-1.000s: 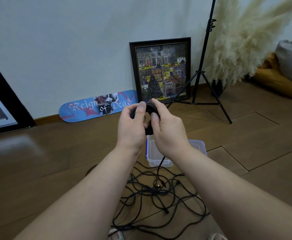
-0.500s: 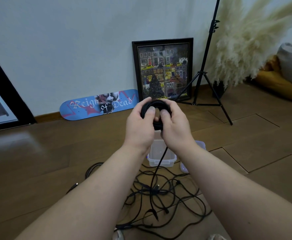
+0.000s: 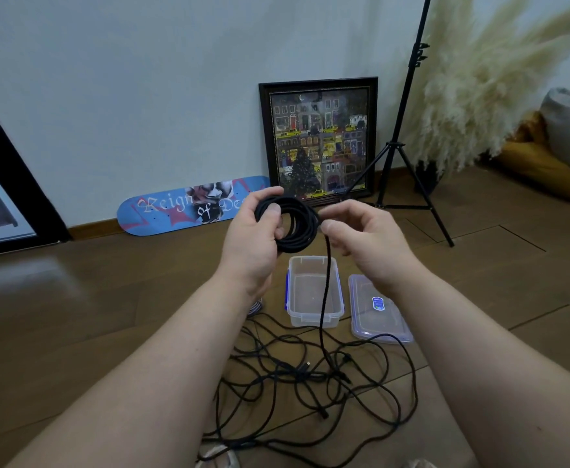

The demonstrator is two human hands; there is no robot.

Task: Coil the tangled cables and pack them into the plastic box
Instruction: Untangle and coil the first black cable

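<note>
The step in hand is coiling: the left hand (image 3: 250, 238) grips a black cable coil (image 3: 290, 224) of several turns, thumb through its centre and fingers curled round the loops, held in the air above the floor. The right hand (image 3: 361, 241) pinches the free run of the same cable just beside the coil; that run hangs straight down in front of the plastic box (image 3: 314, 292) to the tangled cables (image 3: 304, 376) on the wooden floor (image 3: 108, 298). The next move, by judgement, is to lay a further loop onto the coil, which requires slack drawn up from the tangle without snagging. The box stands open and appears to hold nothing, with its lid (image 3: 378, 309) lying flat just beside it on the right. A tripod (image 3: 408, 136) and a framed picture (image 3: 320, 140) stand well behind, leaving free room around both hands.
</note>
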